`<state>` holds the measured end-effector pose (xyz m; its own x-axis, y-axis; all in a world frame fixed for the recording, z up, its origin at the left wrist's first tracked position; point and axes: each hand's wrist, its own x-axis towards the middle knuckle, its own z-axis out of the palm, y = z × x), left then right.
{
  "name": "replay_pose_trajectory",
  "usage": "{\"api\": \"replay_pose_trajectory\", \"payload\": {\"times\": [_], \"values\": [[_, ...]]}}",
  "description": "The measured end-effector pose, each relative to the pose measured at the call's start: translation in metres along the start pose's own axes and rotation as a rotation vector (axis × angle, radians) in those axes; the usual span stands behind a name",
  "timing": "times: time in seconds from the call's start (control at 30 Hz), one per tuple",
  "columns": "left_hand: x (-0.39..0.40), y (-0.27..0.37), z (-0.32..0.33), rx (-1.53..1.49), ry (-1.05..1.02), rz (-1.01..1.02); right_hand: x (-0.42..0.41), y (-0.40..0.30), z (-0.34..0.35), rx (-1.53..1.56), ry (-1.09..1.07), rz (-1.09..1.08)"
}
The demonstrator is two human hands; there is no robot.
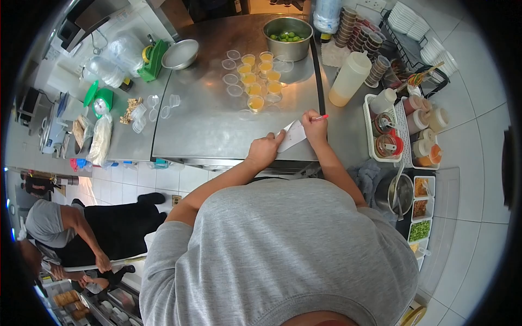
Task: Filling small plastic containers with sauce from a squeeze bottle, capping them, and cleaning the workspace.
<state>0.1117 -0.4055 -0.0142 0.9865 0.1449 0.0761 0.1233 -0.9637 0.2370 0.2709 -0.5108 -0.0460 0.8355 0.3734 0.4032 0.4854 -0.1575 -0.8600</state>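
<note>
My right hand (315,127) grips a red pen (321,117) over a small white sheet of paper (293,136) that bears some marks. My left hand (265,150) rests on the sheet's left edge, its fingers bent against the steel counter (204,134); nothing is seen held in it. Beyond the paper stand several small clear cups of orange-yellow liquid (255,103), grouped in uneven rows. Clear plastic lids (234,90) lie at both sides of them. Behind, at the counter's far right, is a steel pot of green citrus fruit (288,40).
Right of me are a large squeeze bottle (350,79), white baskets (369,140) of bottles and jars, and a pot with a ladle (393,193). On the left stand a metal bowl (180,54) and a green scale (100,104). A co-worker (94,228) stands behind to the left.
</note>
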Motion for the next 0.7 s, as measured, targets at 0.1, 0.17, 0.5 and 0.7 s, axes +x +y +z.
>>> {"api": "replay_pose_trajectory", "payload": {"times": [0.1, 0.17, 0.5, 0.7], "values": [[0.001, -0.001, 0.000, 0.006, 0.004, -0.002, 0.002, -0.003, 0.000, -0.010, 0.008, -0.005], [0.001, -0.002, 0.002, -0.006, 0.028, -0.017, 0.002, -0.003, 0.000, -0.012, 0.011, -0.012], [0.060, -0.073, -0.119, -0.052, 0.328, -0.305, -0.007, 0.000, -0.007, 0.314, 0.187, 0.253], [0.157, -0.224, -0.330, 0.417, 0.587, -0.564, -0.003, 0.010, 0.002, 0.372, 0.092, 0.144]]}}
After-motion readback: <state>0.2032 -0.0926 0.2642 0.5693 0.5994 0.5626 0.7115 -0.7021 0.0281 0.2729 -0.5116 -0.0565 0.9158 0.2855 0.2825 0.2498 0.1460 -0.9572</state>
